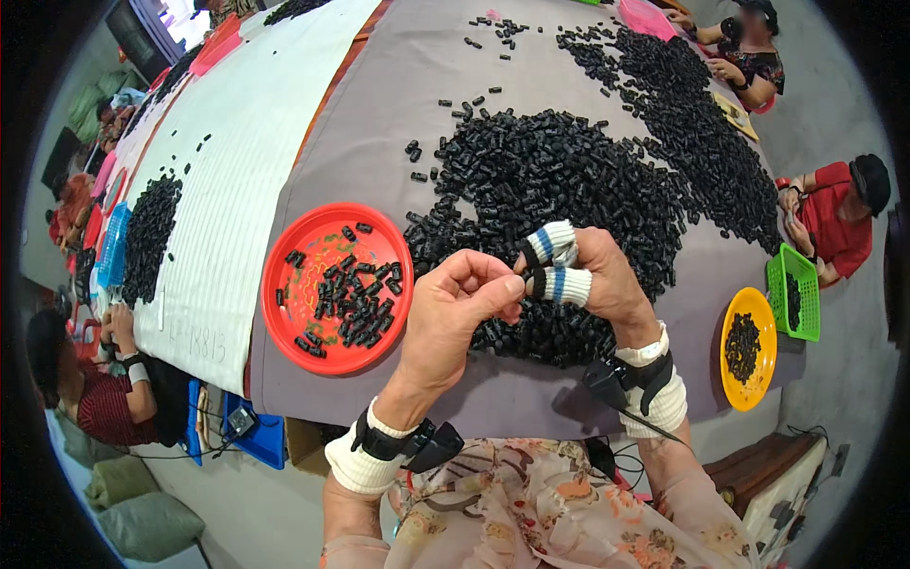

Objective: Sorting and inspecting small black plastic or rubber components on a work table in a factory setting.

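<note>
My left hand and my right hand meet in front of a large pile of small black plastic pieces. The thumb and fingers of each are pinched together, fingertips nearly touching. Whatever lies between them is too small and hidden to make out. White knitted finger sleeves with blue and black stripes cover the right thumb and forefinger. Left of my left hand, a round red tray holds a loose scatter of the black pieces.
The pile rests on a grey-covered table. At right stand a yellow plate and a green basket, both with black pieces. A person in red sits beyond them. A white-covered table with another pile adjoins on the left.
</note>
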{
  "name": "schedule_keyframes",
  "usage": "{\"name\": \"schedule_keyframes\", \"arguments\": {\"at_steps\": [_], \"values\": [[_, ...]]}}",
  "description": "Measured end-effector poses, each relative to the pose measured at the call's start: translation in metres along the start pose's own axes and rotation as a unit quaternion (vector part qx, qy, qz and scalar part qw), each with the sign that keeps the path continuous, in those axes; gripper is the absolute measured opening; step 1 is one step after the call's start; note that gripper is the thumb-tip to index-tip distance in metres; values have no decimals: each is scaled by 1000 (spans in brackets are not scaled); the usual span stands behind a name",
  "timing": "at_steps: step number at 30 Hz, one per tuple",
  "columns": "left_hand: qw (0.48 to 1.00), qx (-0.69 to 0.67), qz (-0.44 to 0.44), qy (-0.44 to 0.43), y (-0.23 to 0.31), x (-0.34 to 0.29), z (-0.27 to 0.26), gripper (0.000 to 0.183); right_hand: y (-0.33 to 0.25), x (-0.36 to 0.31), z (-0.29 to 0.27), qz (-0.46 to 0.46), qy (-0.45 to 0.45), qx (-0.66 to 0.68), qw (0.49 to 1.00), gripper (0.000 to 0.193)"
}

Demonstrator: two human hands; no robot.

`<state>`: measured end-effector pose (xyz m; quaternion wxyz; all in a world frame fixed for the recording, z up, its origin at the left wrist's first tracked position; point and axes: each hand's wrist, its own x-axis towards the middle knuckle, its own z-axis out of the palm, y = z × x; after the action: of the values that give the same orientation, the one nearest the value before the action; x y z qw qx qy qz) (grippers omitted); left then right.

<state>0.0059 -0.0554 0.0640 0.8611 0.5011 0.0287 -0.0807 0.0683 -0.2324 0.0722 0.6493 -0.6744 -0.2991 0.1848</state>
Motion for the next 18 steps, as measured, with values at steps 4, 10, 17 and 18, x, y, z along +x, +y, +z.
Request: {"name": "schedule_keyframes", "arguments": {"at_steps": [4,10,17,18], "values": [[1000,10,-2,-5,1,1,1,13,-4,-1,-5,20,-12,-53,998,15],[999,25,-26,7,3,-1,3,14,2,-4,-2,-4,13,-28,1000,15],[982,175,72,-9,-4,-1,1,17,-4,-2,-3,37,31,-64,997,14],[994,101,40,-18,-7,1,-2,17,-4,-1,-3,37,32,-64,997,14]]}}
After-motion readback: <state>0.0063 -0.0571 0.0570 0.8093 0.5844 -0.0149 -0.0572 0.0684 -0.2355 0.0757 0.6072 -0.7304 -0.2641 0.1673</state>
